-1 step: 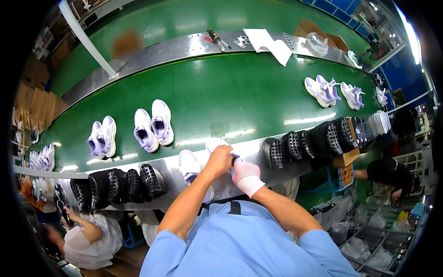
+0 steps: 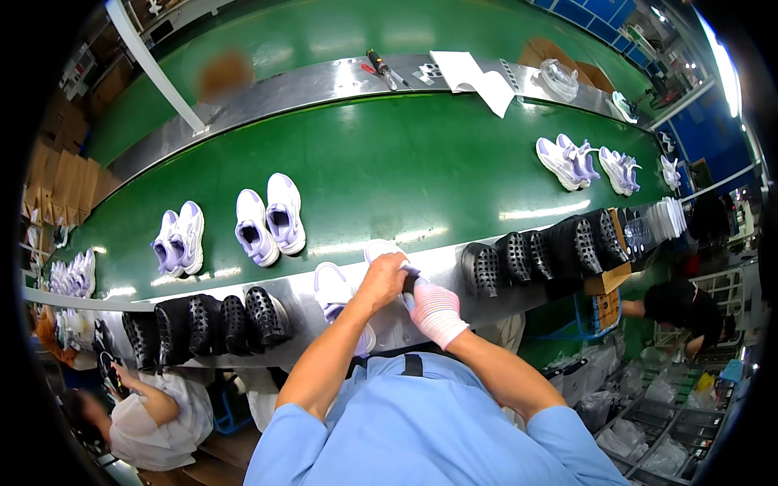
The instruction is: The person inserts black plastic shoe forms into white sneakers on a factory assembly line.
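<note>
A white and lavender sneaker is between my hands at the belt's near edge, its toe pointing away from me. My bare left hand is closed over its upper. My right hand, in a pink-and-white striped glove, grips the shoe's right side by the dark opening, fingertips partly hidden. Beside my left forearm stands another white sneaker on the metal ledge, its heel partly covered by that arm.
Black perforated shoe forms line the ledge at left and right. Sneaker pairs stand on the green belt. Across it lie a screwdriver and white paper. A co-worker sits at lower left.
My right hand has shifted slightly right and down, and more of the sneaker's dark opening shows between my hands. My left hand stays on the shoe.
</note>
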Demonstrator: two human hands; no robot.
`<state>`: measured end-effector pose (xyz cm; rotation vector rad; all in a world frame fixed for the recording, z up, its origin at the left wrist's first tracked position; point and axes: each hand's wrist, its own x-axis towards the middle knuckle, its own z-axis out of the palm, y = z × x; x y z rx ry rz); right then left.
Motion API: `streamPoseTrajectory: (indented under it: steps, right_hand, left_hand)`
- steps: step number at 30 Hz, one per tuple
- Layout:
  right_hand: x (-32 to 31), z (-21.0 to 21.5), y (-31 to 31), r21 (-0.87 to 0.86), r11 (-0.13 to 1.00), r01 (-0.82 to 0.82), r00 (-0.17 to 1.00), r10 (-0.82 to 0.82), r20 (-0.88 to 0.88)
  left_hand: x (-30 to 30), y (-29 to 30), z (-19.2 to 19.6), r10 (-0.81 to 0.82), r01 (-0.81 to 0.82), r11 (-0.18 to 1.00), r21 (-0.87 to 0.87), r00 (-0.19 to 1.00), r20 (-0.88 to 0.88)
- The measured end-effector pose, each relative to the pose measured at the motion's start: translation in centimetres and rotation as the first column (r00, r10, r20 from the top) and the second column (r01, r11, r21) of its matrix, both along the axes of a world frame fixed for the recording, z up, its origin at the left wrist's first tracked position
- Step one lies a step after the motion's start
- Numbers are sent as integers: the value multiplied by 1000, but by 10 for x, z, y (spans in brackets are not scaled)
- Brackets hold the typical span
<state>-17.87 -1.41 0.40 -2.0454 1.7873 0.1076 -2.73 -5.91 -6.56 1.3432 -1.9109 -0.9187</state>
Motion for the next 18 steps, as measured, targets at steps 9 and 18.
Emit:
streamPoseTrajectory:
  steps: [9,18]
  right_hand:
    - [-8,-35,4,50,984,-171,981,175,-84]
    - [-40,-66,-7,-72,991,114,962,-92,256]
  left_hand:
    - [-5,19,7,9,-5,996,85,999,-51]
    - [-8,59,3,355,-304,811,500,935,-6]
